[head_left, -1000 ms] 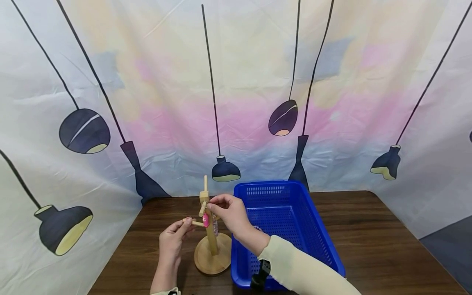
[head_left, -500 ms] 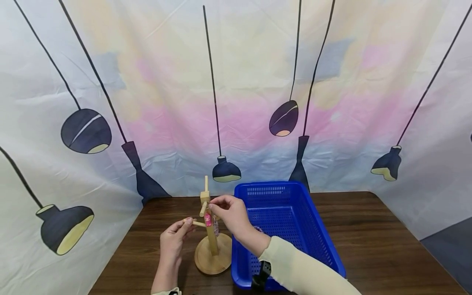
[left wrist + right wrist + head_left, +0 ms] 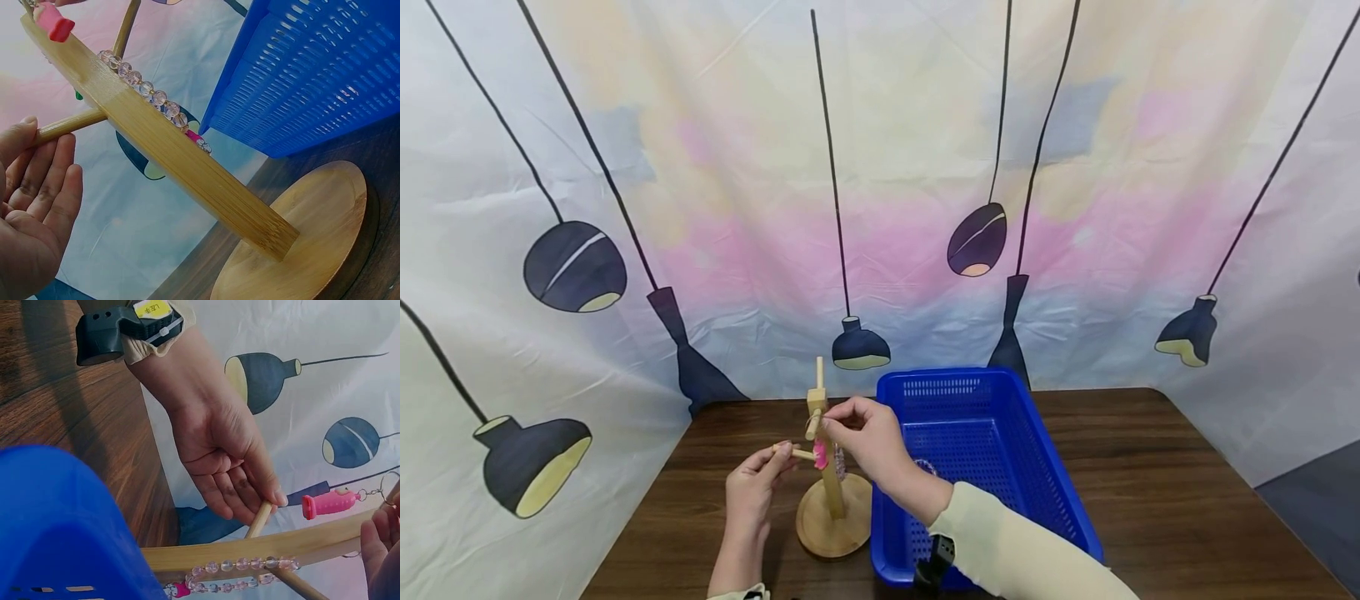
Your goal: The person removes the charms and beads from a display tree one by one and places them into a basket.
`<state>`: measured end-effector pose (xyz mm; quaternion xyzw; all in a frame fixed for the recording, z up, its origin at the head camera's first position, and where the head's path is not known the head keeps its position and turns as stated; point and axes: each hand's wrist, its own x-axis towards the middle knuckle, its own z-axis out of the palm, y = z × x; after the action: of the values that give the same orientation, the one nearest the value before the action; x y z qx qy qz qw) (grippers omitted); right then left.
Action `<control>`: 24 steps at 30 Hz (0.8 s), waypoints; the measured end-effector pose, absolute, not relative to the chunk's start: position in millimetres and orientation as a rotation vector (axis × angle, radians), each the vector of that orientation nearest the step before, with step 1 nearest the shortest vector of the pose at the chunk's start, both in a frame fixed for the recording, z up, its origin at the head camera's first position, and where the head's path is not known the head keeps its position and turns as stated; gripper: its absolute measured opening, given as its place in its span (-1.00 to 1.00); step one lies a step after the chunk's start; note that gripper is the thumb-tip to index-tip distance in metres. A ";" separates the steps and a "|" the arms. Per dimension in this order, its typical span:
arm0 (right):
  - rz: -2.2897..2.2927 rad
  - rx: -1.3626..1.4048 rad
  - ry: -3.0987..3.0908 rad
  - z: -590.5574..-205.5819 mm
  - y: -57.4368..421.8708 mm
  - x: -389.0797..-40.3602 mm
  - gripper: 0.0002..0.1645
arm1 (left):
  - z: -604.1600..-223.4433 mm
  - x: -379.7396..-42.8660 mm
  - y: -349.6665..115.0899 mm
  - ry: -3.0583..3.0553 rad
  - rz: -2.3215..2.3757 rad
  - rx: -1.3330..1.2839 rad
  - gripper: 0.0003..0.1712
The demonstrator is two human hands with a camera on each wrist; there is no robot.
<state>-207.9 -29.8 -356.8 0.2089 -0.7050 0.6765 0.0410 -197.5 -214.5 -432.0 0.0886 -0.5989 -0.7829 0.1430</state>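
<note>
A wooden stand with pegs [image 3: 833, 498] stands upright on its round base. My left hand [image 3: 751, 487] pinches the end of one of its side pegs [image 3: 69, 125] between thumb and fingers. Up at the short front peg [image 3: 813, 425], my right hand [image 3: 872, 442] pinches the metal ring of a pink figure keychain [image 3: 331, 503]. The ring overlaps that peg, and the figure dangles below on its short chain. Behind the post, a loop of clear pinkish beads [image 3: 147, 87] with a pink charm hangs from another peg. The right fingertips are partly cut off in the right wrist view.
A blue plastic basket [image 3: 1052, 467] stands close to the stand's right, under my right forearm. Another beaded piece [image 3: 927, 467] shows inside it. The dark wooden table [image 3: 1165, 492] reaches back to a printed cloth [image 3: 917, 250] with lamp drawings.
The pink figure has swung and turned on its chain, and now hangs slightly lower. My right fingers have shifted a little at the front peg; my left hand keeps its hold.
</note>
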 end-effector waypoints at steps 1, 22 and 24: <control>2.071 0.647 -2.159 -356.3 -29.6 -207.2 -0.84 | -432.1 -197.5 -214.7 -1.727 -2.259 0.256 -0.74; 2.121 0.720 -2.144 -348.3 -23.8 -195.0 -0.83 | -429.9 -197.8 -211.5 -1.709 -2.259 0.268 -0.65; 2.128 0.723 -2.141 -347.9 -23.4 -193.8 -0.82 | -429.9 -197.5 -211.7 -1.706 -2.262 0.266 -0.65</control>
<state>-193.8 -23.4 -347.9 0.2330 -0.6897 0.6854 0.0188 -197.5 -211.7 -429.9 0.0923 -0.5931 -0.7861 0.1475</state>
